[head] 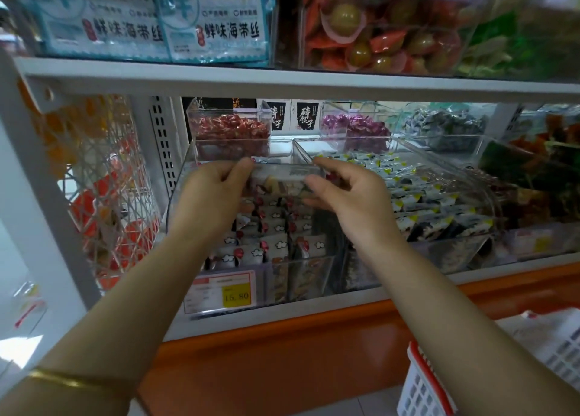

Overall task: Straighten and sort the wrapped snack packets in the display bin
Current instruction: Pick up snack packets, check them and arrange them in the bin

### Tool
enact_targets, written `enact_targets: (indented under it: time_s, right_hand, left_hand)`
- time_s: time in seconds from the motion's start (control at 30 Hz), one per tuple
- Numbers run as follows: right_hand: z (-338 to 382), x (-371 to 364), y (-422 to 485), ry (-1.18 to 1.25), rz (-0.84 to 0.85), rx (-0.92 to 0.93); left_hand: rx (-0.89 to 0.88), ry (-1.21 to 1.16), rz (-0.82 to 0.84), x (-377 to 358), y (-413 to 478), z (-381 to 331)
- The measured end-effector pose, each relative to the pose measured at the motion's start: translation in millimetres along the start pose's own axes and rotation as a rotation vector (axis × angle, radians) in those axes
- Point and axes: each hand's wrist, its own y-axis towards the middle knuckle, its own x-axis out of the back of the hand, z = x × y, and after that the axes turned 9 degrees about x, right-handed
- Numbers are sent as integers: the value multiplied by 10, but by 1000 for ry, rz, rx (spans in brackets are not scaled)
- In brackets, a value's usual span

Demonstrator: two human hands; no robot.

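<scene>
While our left hand [212, 195] and right hand [346, 197] pinch opposite ends of a packet row [279, 181], its long axis lies sideways between them; the display bin [177, 187] sits below.

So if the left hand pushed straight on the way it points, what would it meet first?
Likely the clear box of red sweets behind the bin, with the held packet leading; depth is unclear.
</scene>
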Motion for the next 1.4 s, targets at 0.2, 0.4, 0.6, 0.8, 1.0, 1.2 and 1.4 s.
enact_targets:
  time_s: [0.2, 0.4, 0.6, 0.8, 1.0, 1.2, 1.4]
  right_hand:
    - [-158, -236, 600, -51, -84, -69]
    - [-378, -685, 1174, -268, -8, 60]
    - [-584, -994, 1420, -639, 90, 239]
    - [-629, -1093, 1511, -795, 116, 302]
    - [-622, -1020, 1545, -685, 202, 223]
    - [-633, -827, 1536, -568, 246, 194]
    - [-701, -822, 1510, -481, 196, 178]
  left_hand:
    - [-124, 743, 181, -100, 626, 98]
    - [-90, 1164, 272, -142, 1018, 447]
    - [-36, 1167, 317, -146, 1077, 551]
    - [-48, 1149, 298, -136, 1057, 573]
    - [-38, 1135, 298, -140, 1012, 527]
    - [-62, 1134, 297, -138, 1014, 519]
    - [-17, 1125, 337, -162, 1047, 479]
